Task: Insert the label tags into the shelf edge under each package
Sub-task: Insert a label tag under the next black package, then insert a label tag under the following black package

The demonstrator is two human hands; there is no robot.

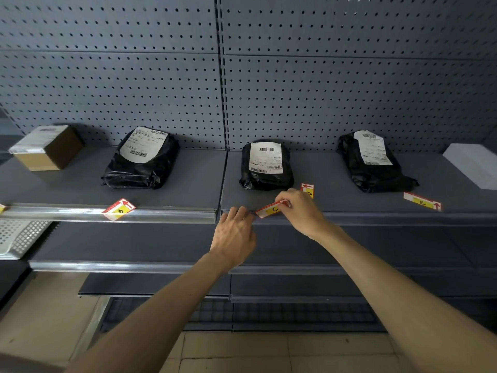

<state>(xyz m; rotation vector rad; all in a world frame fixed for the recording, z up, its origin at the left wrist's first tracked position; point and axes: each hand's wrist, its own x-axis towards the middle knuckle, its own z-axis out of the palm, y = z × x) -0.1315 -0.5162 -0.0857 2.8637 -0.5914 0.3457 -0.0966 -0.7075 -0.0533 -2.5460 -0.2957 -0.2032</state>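
Note:
A red, white and yellow label tag marked C (270, 209) is held at the shelf edge (376, 215), just below the middle black package (266, 164). My right hand (301, 211) pinches its right end; my left hand (235, 232) grips its left end against the rail. Another tag (307, 189) lies on the shelf behind my right hand. A tag marked B (119, 209) rests tilted on the clear rail (161, 212) below the left black package (142, 158). A tag marked E (422, 201) lies below the right black package (373, 161).
A cardboard box (48, 146) stands at the far left of the shelf and a white box (474, 164) at the far right. A white perforated basket (18, 238) sits on the lower left shelf. Pegboard backs the shelves. Lower shelves project toward me.

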